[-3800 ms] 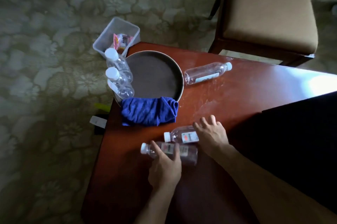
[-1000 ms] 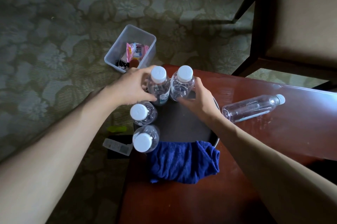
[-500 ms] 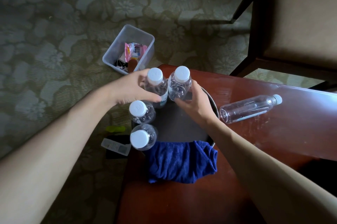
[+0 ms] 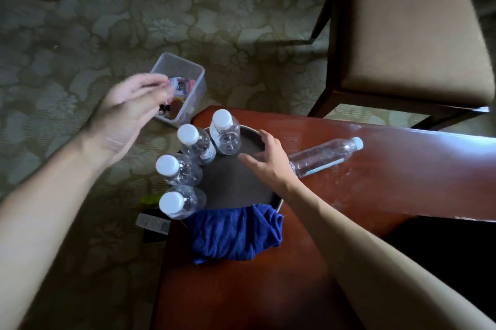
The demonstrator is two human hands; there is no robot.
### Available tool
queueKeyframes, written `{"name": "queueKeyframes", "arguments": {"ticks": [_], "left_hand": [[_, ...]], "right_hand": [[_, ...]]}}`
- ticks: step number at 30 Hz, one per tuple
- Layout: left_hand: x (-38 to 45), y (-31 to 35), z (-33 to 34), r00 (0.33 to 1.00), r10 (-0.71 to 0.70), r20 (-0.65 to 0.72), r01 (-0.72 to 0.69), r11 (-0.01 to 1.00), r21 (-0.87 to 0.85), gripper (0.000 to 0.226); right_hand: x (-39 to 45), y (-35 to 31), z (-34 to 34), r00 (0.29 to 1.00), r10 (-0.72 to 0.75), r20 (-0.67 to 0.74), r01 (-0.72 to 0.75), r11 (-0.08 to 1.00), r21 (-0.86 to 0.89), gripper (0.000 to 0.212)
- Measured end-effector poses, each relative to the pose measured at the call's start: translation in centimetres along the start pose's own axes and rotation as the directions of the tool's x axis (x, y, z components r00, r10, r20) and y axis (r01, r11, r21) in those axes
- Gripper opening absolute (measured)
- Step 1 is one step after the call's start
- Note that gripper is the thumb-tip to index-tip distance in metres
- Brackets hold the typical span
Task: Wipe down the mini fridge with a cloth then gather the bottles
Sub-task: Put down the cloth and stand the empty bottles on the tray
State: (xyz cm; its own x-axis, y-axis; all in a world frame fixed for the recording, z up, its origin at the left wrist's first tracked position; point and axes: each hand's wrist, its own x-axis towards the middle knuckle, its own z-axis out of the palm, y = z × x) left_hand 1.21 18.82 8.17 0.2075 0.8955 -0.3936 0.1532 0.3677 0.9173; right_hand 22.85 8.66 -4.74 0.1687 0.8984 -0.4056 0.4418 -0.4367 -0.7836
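Note:
Several clear white-capped bottles stand along the left rim of a round dark tray point(image 4: 236, 190): the farthest bottle point(image 4: 225, 132), a second bottle point(image 4: 196, 144), a third bottle point(image 4: 177, 170) and the nearest bottle point(image 4: 178, 202). Another bottle point(image 4: 324, 156) lies on its side on the red-brown table point(image 4: 375, 195), right of the tray. A crumpled blue cloth point(image 4: 236, 233) lies over the tray's near edge. My left hand point(image 4: 128, 112), blurred, is raised left of the bottles, fingers loose, holding nothing. My right hand point(image 4: 268, 166) hovers over the tray, fingers spread, empty.
A clear plastic bin point(image 4: 182, 88) with small packets sits on the patterned carpet beyond the table corner. A brown cushioned chair point(image 4: 408, 34) stands at the far right. A remote-like object point(image 4: 153, 223) and a green item lie on the floor by the table's left edge.
Both hands have let go of the two far bottles, which now stand on the tray. My left hand has lifted away to the left; my right hand has drawn back toward the tray's right side.

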Motion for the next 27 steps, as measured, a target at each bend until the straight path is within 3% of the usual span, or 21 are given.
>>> {"name": "queueKeyframes", "arguments": {"ticks": [3,8,10,12,14,17,20,22,24,27], "left_hand": [[-0.2,3.3,3.3,0.985,0.135,-0.107,-0.141,0.988,-0.059,0.023],[0.0,6.0,9.7,0.974,0.224,-0.027,-0.224,0.975,-0.009,0.02],[-0.2,5.5,11.9,0.975,0.221,-0.012,-0.221,0.975,0.001,0.021],[-0.4,4.6,13.5,0.979,0.206,-0.004,-0.206,0.979,0.011,0.023],[-0.8,3.3,14.8,0.985,0.172,0.001,-0.172,0.985,0.021,0.023],[-1.4,1.2,16.5,0.992,0.123,0.011,-0.123,0.992,0.017,0.023],[-1.8,-0.9,17.9,0.998,0.055,0.038,-0.056,0.998,0.029,0.024],[-1.8,-2.3,18.7,0.999,-0.003,0.037,0.001,0.998,0.065,0.022],[-2.1,-3.6,19.2,0.997,-0.071,0.036,0.067,0.992,0.103,0.021],[-2.9,-5.5,19.4,0.98,-0.197,0.037,0.185,0.961,0.208,0.034]], "right_hand": [[-0.6,-0.1,-2.9,0.995,0.078,-0.06,-0.077,0.997,0.019,0.069],[-0.5,1.1,-6.9,0.931,0.23,-0.285,-0.208,0.972,0.106,0.044],[-0.6,2.2,-8.4,0.829,0.381,-0.409,-0.345,0.925,0.162,0.043],[-1.0,3.4,-9.4,0.673,0.584,-0.454,-0.532,0.808,0.252,0.063],[-1.3,4.7,-9.7,0.548,0.721,-0.424,-0.653,0.685,0.322,0.086],[-0.9,6.7,-8.8,0.458,0.818,-0.348,-0.721,0.571,0.394,0.1],[0.1,8.1,-8.2,0.523,0.824,-0.218,-0.679,0.558,0.477,0.1],[0.6,8.1,-8.2,0.589,0.792,-0.161,-0.676,0.592,0.439,0.089],[0.9,8.0,-8.4,0.63,0.763,-0.143,-0.641,0.615,0.459,0.068],[0.7,6.8,-8.6,0.63,0.749,-0.202,-0.6,0.636,0.485,0.061]]}}
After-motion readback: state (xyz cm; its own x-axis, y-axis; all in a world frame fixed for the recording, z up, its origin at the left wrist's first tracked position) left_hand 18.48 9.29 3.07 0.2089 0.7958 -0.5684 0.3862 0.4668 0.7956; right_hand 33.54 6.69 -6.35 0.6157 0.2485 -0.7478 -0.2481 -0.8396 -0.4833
